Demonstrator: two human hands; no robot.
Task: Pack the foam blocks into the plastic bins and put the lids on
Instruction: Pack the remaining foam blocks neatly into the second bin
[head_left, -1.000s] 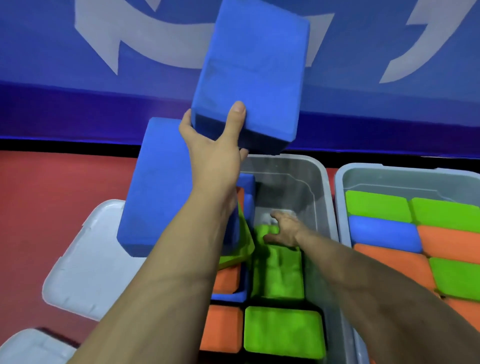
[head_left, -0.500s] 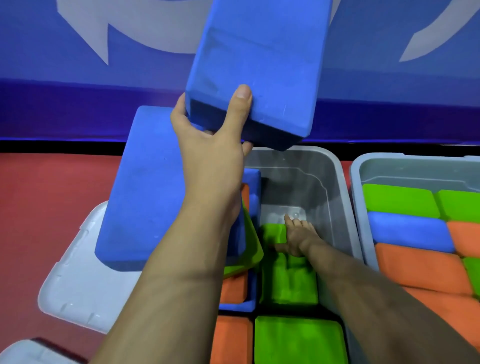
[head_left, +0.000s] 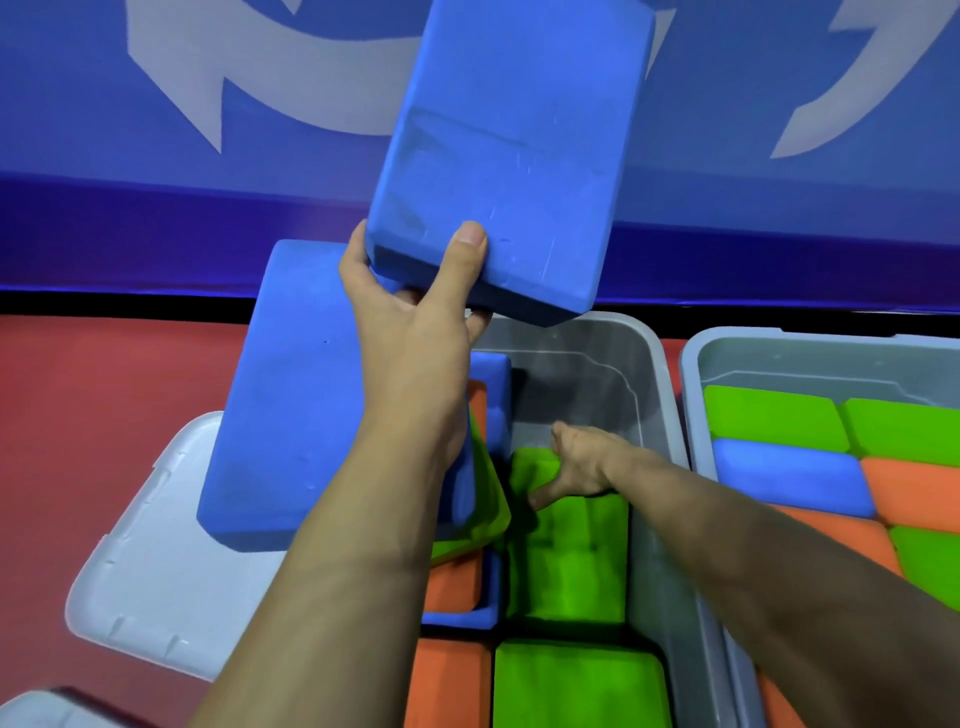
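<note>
- Your left hand (head_left: 410, 332) holds a blue foam block (head_left: 511, 150) raised above the middle bin (head_left: 644, 364); grip: thumb on the near face, fingers beneath.
- A second blue block (head_left: 306, 405) leans at that bin's left edge.
- Your right hand (head_left: 576, 462), fingers curled down, presses a green block (head_left: 571, 556) inside the bin.
- A lid (head_left: 150, 561) lies left of the bin.
</note>
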